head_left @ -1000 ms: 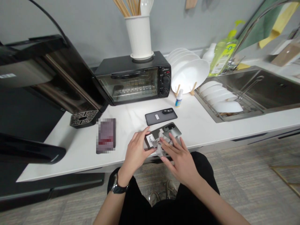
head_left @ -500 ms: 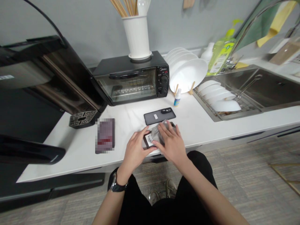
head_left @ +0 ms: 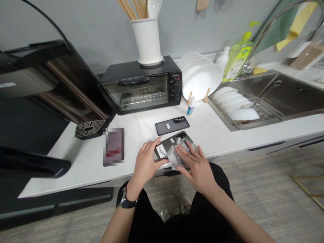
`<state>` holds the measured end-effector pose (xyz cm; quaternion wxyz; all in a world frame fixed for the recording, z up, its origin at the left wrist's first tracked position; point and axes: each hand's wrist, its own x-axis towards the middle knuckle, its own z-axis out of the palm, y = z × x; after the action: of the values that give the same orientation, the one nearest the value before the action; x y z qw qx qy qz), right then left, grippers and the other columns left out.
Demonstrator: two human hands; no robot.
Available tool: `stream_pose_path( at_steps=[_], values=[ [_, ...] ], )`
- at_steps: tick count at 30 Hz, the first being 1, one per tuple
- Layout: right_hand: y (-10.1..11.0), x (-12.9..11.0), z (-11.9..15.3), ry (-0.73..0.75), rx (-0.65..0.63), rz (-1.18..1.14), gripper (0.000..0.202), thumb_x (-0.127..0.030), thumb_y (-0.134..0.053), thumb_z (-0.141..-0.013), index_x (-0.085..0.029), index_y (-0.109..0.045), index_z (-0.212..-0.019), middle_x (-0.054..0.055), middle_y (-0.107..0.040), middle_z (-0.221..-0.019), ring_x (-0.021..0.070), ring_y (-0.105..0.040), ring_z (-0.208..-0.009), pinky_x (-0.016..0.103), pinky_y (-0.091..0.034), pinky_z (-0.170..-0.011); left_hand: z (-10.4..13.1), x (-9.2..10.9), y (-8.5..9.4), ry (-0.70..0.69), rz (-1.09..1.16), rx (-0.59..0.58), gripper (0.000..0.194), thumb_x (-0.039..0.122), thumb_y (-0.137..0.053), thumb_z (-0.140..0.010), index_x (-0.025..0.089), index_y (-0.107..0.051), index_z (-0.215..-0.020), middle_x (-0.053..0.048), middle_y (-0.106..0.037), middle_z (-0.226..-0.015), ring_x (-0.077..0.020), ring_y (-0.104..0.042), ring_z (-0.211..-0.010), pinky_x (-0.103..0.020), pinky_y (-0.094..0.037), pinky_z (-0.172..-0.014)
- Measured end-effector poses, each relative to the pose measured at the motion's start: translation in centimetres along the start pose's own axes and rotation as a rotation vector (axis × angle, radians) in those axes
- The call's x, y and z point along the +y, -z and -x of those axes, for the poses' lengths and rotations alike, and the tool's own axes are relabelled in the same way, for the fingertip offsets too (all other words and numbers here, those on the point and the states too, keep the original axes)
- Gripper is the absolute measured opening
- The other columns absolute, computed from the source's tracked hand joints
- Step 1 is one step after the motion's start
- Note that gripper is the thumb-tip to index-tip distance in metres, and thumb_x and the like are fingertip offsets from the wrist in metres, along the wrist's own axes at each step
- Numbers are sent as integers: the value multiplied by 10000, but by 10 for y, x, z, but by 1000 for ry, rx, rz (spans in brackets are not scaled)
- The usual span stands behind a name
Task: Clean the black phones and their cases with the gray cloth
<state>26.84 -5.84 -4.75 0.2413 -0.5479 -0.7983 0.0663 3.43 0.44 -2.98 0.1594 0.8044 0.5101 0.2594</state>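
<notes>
A dark phone [head_left: 174, 142] lies back up near the counter's front edge, with a white label at its left end and the camera block at its right. My left hand [head_left: 147, 156] grips the phone's left end between thumb and fingers. Under the fingers of my right hand [head_left: 194, 165] is a crumpled grey cloth [head_left: 174, 157], pressed on the right part of the phone and partly hidden by the hand. Just behind lies a dark, see-through phone case [head_left: 168, 127]. A small white spray bottle [head_left: 191, 106] stands beyond the case.
On the white counter [head_left: 136, 131], a blurred-out dark flat object [head_left: 113, 147] lies to the left, near a black drinks machine [head_left: 86, 101]. A black toaster oven [head_left: 144, 91] stands behind. White plates [head_left: 202, 81] and a steel sink [head_left: 291, 98] with bowls [head_left: 235, 101] are to the right.
My right hand has slid right and toward me with the cloth, uncovering the phone's camera block and middle. My left hand keeps its hold on the phone's left end.
</notes>
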Motion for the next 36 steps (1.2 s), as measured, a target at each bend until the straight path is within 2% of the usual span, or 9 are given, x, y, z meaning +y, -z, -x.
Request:
stream_pose_path(
  at_steps=[4, 8, 14, 17, 20, 24, 28, 32, 36],
  values=[
    [4, 31, -9, -104, 62, 107, 600, -486, -475, -1084, -223, -435, -1621, 79, -492, -1631, 357, -275, -1608, 681, -256, -1262, -1, -1, -1, 16, 13, -8, 941, 331, -922, -774, 273, -418, -1567, -75, -694, -1370, -304, -605, -1217, -474, -491, -1062],
    [-2, 35, -36, -155, 114, 132, 676, -569, -474, -1071, -140, -468, -1594, 128, -508, -1615, 375, -295, -1597, 668, -230, -1274, -2, 0, -1, 24, 27, -10, 955, 329, -923, -771, 279, -410, -1576, -71, -694, -1377, -299, -604, -1220, -473, -487, -1070],
    [-25, -23, -61, -45, 66, 20, 687, -594, -486, -1060, -102, -539, -1536, 150, -520, -1598, 365, -322, -1588, 640, -223, -1292, -1, -3, -1, 3, 18, -9, 833, 283, -811, -859, 263, -405, -1587, -96, -677, -1393, -304, -608, -1216, -476, -499, -1064],
    [-35, -55, -58, 5, 45, -53, 768, -614, -494, -1049, -28, -501, -1546, 191, -486, -1611, 349, -337, -1584, 602, -227, -1309, 0, -9, -2, -41, 20, -17, 769, 229, -722, -900, 234, -397, -1597, -123, -636, -1440, -302, -598, -1225, -463, -506, -1059],
    [-33, -64, -44, 24, 33, -94, 768, -638, -523, -1031, -85, -499, -1563, 149, -491, -1617, 350, -327, -1589, 618, -256, -1299, 0, -12, -3, -26, 26, -20, 841, 247, -755, -867, 238, -370, -1615, -125, -634, -1440, -315, -595, -1246, -476, -507, -1066],
    [-13, -40, -17, 53, -10, -86, 639, -633, -540, -1028, -222, -578, -1516, 68, -558, -1577, 341, -323, -1592, 643, -290, -1278, 0, -7, -2, 7, 52, -16, 973, 251, -851, -807, 285, -333, -1630, -88, -679, -1378, -311, -600, -1256, -478, -496, -1088],
    [3, 0, -1, 2, 7, 40, 521, -525, -504, -1072, -242, -591, -1500, 61, -525, -1605, 347, -291, -1605, 682, -280, -1262, 0, -1, 0, 35, 63, -9, 1010, 262, -913, -769, 309, -357, -1611, -66, -690, -1385, -296, -610, -1253, -462, -496, -1086],
    [3, 34, -11, -100, 100, 138, 565, -536, -513, -1063, -213, -562, -1525, 96, -542, -1592, 361, -306, -1597, 692, -265, -1257, -1, 0, 0, 38, 74, -13, 1000, 290, -931, -757, 316, -385, -1594, -58, -694, -1389, -294, -617, -1259, -458, -503, -1080],
    [-4, 40, -36, -144, 154, 157, 709, -639, -519, -1032, -143, -540, -1538, 147, -570, -1562, 386, -323, -1584, 687, -252, -1257, -1, -1, -1, 39, 72, -5, 976, 290, -924, -763, 323, -401, -1586, -58, -695, -1387, -294, -625, -1258, -458, -510, -1076]
  ],
)
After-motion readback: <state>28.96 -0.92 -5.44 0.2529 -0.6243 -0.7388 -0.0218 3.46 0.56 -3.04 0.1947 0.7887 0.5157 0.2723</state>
